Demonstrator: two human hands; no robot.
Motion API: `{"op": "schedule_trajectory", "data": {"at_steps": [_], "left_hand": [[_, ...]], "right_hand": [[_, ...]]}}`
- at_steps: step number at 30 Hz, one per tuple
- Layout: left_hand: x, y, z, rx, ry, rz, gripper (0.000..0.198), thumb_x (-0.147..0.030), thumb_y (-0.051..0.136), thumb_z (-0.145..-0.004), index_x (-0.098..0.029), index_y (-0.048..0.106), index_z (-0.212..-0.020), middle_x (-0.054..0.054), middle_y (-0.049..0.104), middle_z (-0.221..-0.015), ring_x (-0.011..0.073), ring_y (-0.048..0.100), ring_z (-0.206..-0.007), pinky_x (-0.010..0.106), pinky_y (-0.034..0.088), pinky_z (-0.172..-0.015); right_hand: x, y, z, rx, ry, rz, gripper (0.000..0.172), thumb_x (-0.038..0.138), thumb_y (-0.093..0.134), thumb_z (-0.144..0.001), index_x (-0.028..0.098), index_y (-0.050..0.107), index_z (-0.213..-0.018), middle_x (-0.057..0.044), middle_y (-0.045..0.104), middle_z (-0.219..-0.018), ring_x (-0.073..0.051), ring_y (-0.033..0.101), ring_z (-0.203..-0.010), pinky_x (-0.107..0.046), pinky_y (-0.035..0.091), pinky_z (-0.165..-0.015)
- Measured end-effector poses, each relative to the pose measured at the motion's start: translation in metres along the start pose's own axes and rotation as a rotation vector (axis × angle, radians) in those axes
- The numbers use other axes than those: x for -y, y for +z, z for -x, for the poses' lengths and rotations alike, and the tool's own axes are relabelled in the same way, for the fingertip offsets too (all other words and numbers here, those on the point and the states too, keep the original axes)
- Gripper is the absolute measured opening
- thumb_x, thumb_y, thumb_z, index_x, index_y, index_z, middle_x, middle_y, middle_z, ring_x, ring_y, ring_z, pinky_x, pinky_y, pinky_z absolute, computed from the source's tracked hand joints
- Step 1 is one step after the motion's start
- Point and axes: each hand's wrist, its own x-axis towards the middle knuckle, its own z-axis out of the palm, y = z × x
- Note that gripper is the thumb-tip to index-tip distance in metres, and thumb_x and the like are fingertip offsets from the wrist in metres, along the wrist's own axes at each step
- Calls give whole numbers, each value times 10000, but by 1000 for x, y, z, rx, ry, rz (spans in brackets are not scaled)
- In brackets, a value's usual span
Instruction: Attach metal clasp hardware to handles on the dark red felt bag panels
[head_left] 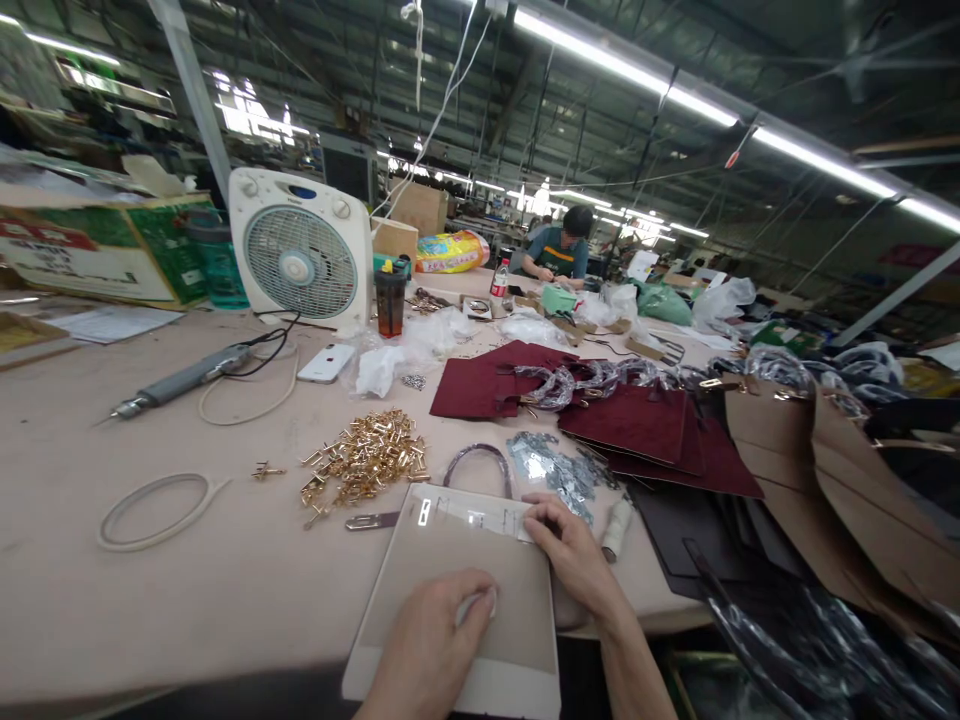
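A flat beige bag panel (457,570) with a pale strip along its top lies at the table's front edge. A small metal plate (424,512) shows near its upper left corner. Beyond the top edge a dark purple handle (480,455) arches out, and a strap with a metal fitting (373,521) sticks out to the left. My left hand (439,635) is closed over the panel, with something small and white between thumb and fingers that I cannot make out. At the upper right corner my right hand (570,550) curls its fingers on the panel's edge.
Gold-coloured metal fittings (367,455) are heaped left of the handle, flat grey metal plates (555,470) to its right. A thread spool (617,530), maroon bag pieces (637,425) and brown panels (780,450) lie rightward. An electric screwdriver (184,380), phone (326,363) and fan (300,250) occupy the left.
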Motion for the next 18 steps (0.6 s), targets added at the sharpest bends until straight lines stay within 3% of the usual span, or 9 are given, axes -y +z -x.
{"op": "schedule_trajectory", "data": {"at_steps": [9,12,14,18], "left_hand": [[-1,-3,-3,17,7,73,285,-366,551,-980,-268,808,-1055,7,808,-1020,226,725,-976,265,505,-862],[0,-4,-3,48,16,111,317,-392,565,-977,-268,805,-1142,15,811,-1063,224,733,-972,272,518,-886],[0,-5,-2,84,9,121,343,-402,570,-975,-258,795,-1189,18,815,-987,217,739,-906,277,526,-871],[-2,-11,3,176,19,130,399,-402,565,-978,-228,756,-1281,18,799,-868,215,731,-871,290,526,-872]], "right_hand": [[0,3,4,-38,-28,17,168,373,684,-909,207,704,-920,-108,681,-1293,-284,614,-1233,-437,427,-1097],[-4,6,3,-49,7,3,320,367,733,-855,217,682,-1133,-88,701,-1246,-260,664,-1112,-414,505,-1005],[-5,8,0,-63,50,-21,445,384,737,-839,214,646,-1240,-78,717,-1197,-238,688,-1006,-385,542,-916],[-6,11,-6,-111,105,-7,375,446,739,-811,190,716,-1085,-50,745,-979,-206,656,-794,-334,525,-751]]}}
